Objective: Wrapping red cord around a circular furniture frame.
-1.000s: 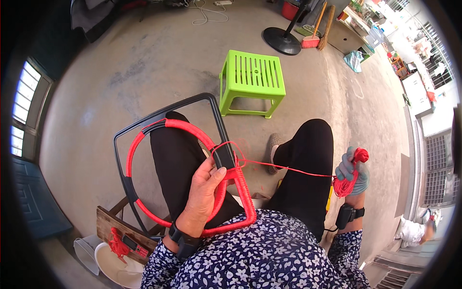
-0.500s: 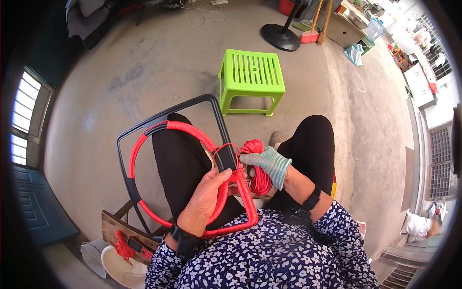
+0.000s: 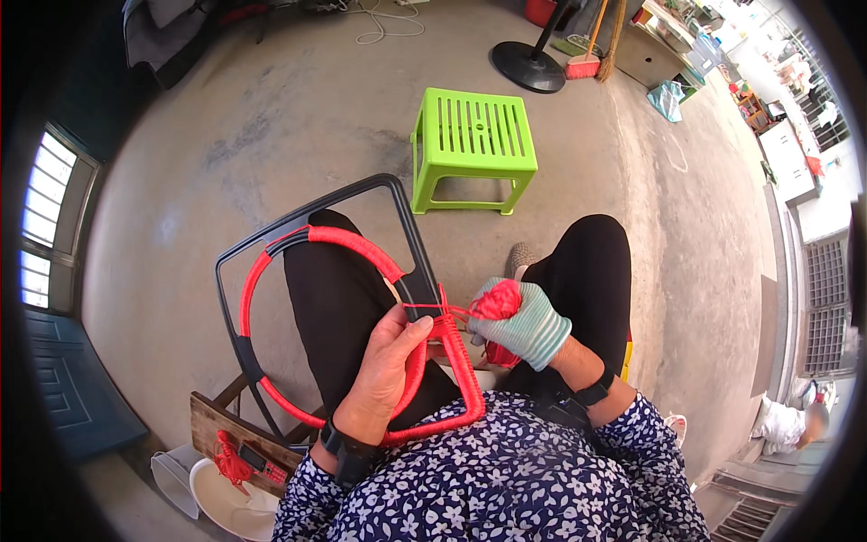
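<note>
While the black frame (image 3: 408, 237) with its red-wrapped hoop (image 3: 271, 262) sits across the lap, the bare left hand (image 3: 390, 361) grips the hoop's wrapped lower side, fingers closed round it. A second ago the gloved right hand (image 3: 522, 318) was stretched way out right pulling the red cord (image 3: 454, 313) taut; now it's back just beside the frame, clenched on the cord ball (image 3: 499, 298). Looks like another wrap going on. Green stool (image 3: 474, 137) beyond.

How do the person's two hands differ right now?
The left hand is bare and lies along the red-wrapped frame; the right hand wears a striped green glove and clutches a red cord bundle. Both wear dark wristbands and meet at the frame's wrapped edge.
</note>
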Demonstrator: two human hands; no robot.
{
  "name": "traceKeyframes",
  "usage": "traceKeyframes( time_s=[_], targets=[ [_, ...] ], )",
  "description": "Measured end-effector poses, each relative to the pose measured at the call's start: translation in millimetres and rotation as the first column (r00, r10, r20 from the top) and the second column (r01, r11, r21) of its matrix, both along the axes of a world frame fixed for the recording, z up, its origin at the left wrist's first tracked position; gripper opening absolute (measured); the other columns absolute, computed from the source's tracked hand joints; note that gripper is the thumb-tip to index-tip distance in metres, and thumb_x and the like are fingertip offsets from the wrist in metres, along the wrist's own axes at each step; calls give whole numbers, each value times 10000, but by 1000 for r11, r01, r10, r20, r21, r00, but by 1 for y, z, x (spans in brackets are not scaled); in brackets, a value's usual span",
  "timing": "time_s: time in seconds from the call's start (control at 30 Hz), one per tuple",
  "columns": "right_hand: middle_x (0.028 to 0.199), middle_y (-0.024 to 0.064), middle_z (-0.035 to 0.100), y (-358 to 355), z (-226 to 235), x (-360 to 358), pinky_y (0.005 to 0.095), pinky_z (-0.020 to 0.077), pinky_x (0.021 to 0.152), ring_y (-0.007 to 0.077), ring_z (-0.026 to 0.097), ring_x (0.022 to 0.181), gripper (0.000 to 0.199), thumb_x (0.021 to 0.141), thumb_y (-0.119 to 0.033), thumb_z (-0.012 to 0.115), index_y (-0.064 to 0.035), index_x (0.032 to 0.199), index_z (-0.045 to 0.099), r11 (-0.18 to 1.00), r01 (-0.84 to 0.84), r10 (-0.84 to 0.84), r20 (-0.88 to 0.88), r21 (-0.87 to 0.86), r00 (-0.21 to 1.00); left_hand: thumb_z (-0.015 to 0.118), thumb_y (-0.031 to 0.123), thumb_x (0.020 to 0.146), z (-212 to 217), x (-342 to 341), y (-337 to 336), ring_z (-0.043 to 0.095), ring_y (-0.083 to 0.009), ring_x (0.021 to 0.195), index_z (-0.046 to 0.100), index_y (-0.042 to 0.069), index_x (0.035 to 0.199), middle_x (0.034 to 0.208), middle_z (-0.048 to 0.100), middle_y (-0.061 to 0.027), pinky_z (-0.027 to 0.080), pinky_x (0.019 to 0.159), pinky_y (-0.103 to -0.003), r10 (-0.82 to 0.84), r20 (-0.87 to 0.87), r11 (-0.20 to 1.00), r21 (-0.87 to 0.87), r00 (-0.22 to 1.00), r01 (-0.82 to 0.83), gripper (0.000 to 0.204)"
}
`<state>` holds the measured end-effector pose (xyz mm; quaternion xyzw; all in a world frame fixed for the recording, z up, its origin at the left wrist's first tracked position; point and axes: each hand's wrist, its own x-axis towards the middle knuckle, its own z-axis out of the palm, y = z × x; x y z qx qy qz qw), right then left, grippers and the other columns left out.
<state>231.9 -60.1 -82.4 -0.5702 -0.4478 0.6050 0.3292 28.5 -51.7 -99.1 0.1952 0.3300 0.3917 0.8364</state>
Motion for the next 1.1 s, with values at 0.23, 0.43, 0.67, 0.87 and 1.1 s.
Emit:
traceKeyframes(
  time_s=[0.23, 0.43, 0.67, 0.87, 1.1],
  targets=[
    [693, 89, 639, -12, 24, 12, 258, 520, 623, 110, 615, 610, 230, 788, -199, 738, -36, 917, 641, 949, -147, 8, 446, 279, 895, 575, 90, 933, -10, -3, -3, 624, -102, 850, 564, 31, 1172, 1026, 654, -33, 522, 743, -270, 61, -41, 990, 128, 997, -55, 246],
    [788, 78, 661, -5, 48, 29, 262, 517, 695, 106, 619, 696, 198, 742, -69, 741, -6, 902, 643, 982, -39, -26, 339, 185, 940, 532, 75, 943, -5, -1, -2, 640, -117, 835, 557, 19, 1161, 1022, 659, -63, 536, 667, -246, 54, -101, 991, 128, 993, -41, 227],
    [714, 33, 651, 7, 50, 36, 245, 509, 574, 95, 613, 615, 142, 798, -118, 713, -4, 823, 632, 998, 15, -13, -24, 56, 1000, 571, 77, 928, -10, -4, -4, 581, -78, 652, 572, 18, 1131, 925, 647, -37, 484, 528, -209, 50, -128, 991, 132, 991, -33, 211],
    [694, 41, 614, 7, 76, -16, 248, 472, 550, 103, 571, 568, 120, 762, -108, 692, -24, 782, 609, 978, -190, 173, -178, -82, 969, 638, 55, 893, -7, 2, -2, 527, -66, 518, 566, -5, 1026, 808, 636, -44, 431, 443, -197, 27, -216, 990, 143, 976, 4, 163],
    [648, 66, 592, -8, 59, 12, 239, 432, 476, 126, 553, 505, 95, 753, -64, 621, -22, 827, 579, 994, 110, -95, -327, 29, 940, 610, 117, 924, -9, -2, -2, 576, -106, 533, 555, 22, 954, 761, 631, -52, 474, 459, -227, 70, -154, 995, 77, 986, -59, 114]
  ],
)
